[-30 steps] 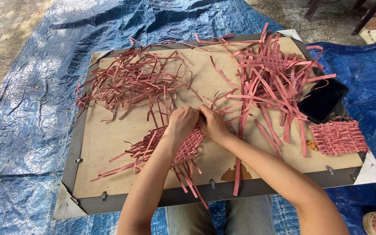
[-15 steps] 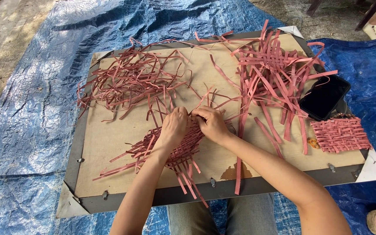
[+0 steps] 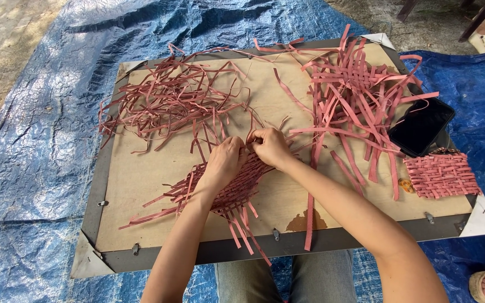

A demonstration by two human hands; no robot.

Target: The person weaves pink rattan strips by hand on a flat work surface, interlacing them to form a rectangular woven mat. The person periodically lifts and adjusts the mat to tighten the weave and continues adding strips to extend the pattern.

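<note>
A partly woven mat of pink strips (image 3: 228, 193) lies on the brown board (image 3: 141, 185) in front of me. My left hand (image 3: 225, 160) rests on the mat's top edge with its fingers pinched on a pink strip. My right hand (image 3: 270, 146) is right beside it, fingertips touching the same spot and gripping a strip. Loose strip ends stick out of the mat toward the board's near edge.
A tangle of loose pink strips (image 3: 164, 104) lies at the back left, a bigger pile (image 3: 355, 106) at the back right. A black phone (image 3: 421, 127) and a finished woven square (image 3: 442, 175) sit at the right. Blue tarp (image 3: 35, 168) surrounds the board.
Both hands have stayed together at the mat's top edge, shifting only slightly as the fingers work the strips.
</note>
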